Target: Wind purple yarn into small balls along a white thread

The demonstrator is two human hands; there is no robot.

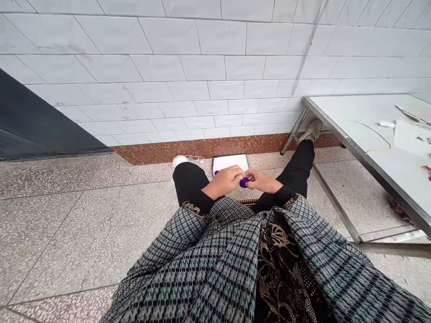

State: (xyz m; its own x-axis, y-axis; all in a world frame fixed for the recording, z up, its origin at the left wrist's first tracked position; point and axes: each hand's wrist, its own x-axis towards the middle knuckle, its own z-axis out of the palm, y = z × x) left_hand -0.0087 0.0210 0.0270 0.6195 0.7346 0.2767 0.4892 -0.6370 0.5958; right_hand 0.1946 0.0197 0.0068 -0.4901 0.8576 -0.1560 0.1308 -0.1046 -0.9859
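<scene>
A small, round purple thing (pixel 244 182), perhaps a ball of yarn or a pompom, is held between my hands above the gap between my knees. The fingers of my right hand (pixel 261 181) are closed on it from the right side. My left hand (pixel 226 180) meets it from the left, fingertips pinched close to its top; whatever those fingers hold is too small to make out. Behind my hands a white, dark-rimmed tray (pixel 230 162) lies on the floor. A bit of another purple piece (pixel 216 172) shows at its left edge, beside my left hand.
A metal-framed table (pixel 357 121) stands to the right, with a yellow cord (pixel 384 139) and white paper (pixel 412 139) on top. My foot (pixel 313 130) rests by its leg. Clear plastic (pixel 197 160) lies near my left knee. A tiled wall (pixel 208 67) rises ahead.
</scene>
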